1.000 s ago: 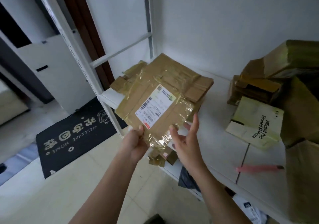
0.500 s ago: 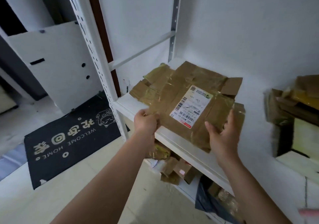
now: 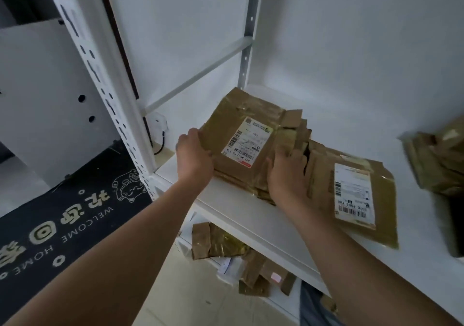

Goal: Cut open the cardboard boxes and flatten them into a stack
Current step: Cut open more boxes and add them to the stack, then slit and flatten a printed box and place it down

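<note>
A flattened brown cardboard box [image 3: 247,122] with a white shipping label lies on top of a stack of flattened cardboard on the white shelf [image 3: 236,207]. My left hand [image 3: 193,157] grips its left edge. My right hand [image 3: 288,172] holds the right side of the stack, fingers curled over the folded flaps. Beside the stack to the right lies another flattened labelled box [image 3: 361,195], partly under the stack.
More cardboard boxes [image 3: 437,159] sit blurred at the shelf's right end. Crumpled cardboard pieces [image 3: 226,245] lie on the lower shelf. A white perforated upright [image 3: 105,89] stands to the left, with a black welcome mat [image 3: 57,227] on the floor.
Both hands carried the labelled flattened box further onto the shelf and set it down on the stack. The view shifted left and closer.
</note>
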{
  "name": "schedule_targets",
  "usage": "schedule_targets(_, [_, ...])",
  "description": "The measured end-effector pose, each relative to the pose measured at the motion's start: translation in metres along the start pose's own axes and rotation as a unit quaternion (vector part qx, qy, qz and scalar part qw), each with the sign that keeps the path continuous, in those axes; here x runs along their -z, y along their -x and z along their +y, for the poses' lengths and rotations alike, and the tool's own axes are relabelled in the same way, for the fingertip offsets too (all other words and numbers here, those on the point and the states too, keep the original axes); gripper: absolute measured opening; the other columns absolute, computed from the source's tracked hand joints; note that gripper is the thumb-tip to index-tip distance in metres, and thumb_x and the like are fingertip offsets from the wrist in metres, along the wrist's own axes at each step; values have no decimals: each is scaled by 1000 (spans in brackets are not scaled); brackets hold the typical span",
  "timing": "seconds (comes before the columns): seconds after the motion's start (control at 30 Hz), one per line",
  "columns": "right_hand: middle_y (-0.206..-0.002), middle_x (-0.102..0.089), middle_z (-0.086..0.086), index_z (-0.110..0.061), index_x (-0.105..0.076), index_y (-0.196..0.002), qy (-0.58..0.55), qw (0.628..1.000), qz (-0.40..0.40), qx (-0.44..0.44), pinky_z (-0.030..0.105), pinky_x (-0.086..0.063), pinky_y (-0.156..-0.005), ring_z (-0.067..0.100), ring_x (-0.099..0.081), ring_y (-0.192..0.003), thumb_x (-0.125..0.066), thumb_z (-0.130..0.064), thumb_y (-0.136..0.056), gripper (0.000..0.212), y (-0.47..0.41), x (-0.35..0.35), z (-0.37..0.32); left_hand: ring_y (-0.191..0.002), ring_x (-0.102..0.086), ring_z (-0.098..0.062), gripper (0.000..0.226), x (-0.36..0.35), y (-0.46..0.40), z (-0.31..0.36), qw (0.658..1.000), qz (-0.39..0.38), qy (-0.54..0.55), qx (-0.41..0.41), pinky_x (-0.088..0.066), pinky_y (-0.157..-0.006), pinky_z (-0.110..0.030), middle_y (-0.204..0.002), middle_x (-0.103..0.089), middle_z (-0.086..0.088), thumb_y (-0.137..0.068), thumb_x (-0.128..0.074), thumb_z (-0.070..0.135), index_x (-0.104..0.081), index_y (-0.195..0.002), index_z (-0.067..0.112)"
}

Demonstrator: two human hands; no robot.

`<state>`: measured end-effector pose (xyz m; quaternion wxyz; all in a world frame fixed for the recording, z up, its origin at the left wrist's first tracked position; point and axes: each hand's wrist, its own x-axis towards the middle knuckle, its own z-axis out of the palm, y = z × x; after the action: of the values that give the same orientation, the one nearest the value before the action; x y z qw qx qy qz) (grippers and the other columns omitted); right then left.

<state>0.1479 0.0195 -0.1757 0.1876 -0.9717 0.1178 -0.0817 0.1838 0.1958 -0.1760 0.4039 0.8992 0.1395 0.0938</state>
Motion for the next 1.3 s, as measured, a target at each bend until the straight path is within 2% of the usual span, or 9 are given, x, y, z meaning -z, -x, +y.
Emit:
schedule_targets(0.1, [-162, -6, 14, -14, -30, -148, 166, 984, 15, 58, 46, -28, -110, 33, -18, -140, -46, -23, -101, 51, 3, -5, 0, -140, -22, -30, 72, -4, -7, -10, 979, 5, -163, -118, -23, -115, -46, -156, -26, -4, -86, -65, 9, -32, -149, 22])
schedule_targets(0.2, [-165, -4, 3, -14, -11, -156, 158, 980, -73, 102, 50, -12, -121, 23, -10, -149, -38, -19, -102, 61, -2, -11, 13, -152, -2, -19, 74, -7, -14, -19, 946, -129, -238, -179, 3, -121, -49, -165, -5, 5, -91, -52, 19, -17, -156, 23])
schedule_targets(0.3, [-164, -10, -1, -16, -16, -156, 101, 982, -123, 97, 47, -5, -123, 19, -9, -150, -19, -33, -107, 52, -8, -12, 20, -152, -1, -14, 69, -7, -19, -29, 926, -203, -276, -158, 6, -121, -52, -166, -1, 5, -93, -41, 29, -16, -157, 24])
schedule_targets(0.4, [-165, -6, 1, -15, -13, -156, 126, 975, -157, 96, 44, -6, -123, 21, -9, -150, -16, -35, -107, 53, -12, -7, 15, -152, 1, -14, 68, 0, -21, -19, 909, -227, -319, -145, 9, -119, -55, -166, 0, 5, -95, -39, 37, -12, -157, 26])
schedule_targets(0.53, [-165, 5, 3, -16, -1, -157, 196, 956, -197, 88, 50, 0, -122, 24, -2, -151, -18, -39, -106, 58, -12, 13, 4, -152, 6, -26, 67, 7, -10, 7, 884, -201, -398, -143, 11, -116, -58, -165, 0, -6, -98, -41, 34, -10, -157, 25])
schedule_targets(0.67, [-165, 4, 6, -19, -6, -157, 172, 967, -140, 123, 54, 2, -121, 25, 4, -151, -25, -50, -103, 65, 1, 43, 10, -152, 6, -28, 69, 16, 11, 33, 898, -134, -375, -185, 9, -116, -57, -165, 3, -9, -97, -50, 33, -13, -156, 30])
schedule_targets(0.8, [-165, 3, 5, -23, -14, -156, 136, 979, -85, 123, 54, 0, -120, 24, 6, -151, -25, -49, -103, 60, 28, 80, 46, -152, 7, -26, 70, 21, 45, 59, 905, -140, -335, -222, 10, -116, -56, -165, 5, -6, -98, -49, 44, -11, -156, 34])
schedule_targets(1.13, [-163, -1, 15, -23, -17, -154, 165, 984, -1, -71, 57, -10, -117, 37, -4, -148, -43, -45, -99, 64, 96, 178, 246, -152, 9, -21, 67, -56, 202, 139, 900, -270, -209, -270, 4, -121, -56, -165, 9, -1, -102, -46, 29, -8, -157, 31])
schedule_targets(1.3, [-162, 2, 19, -22, -12, -155, 63, 971, 47, -228, 58, -12, -117, 44, -3, -146, -53, -46, -95, 77, 116, 199, 336, -152, 6, -21, 68, -101, 263, 173, 879, -351, -186, -265, 0, -123, -51, -166, 5, -1, -102, -48, 30, -9, -158, 26])
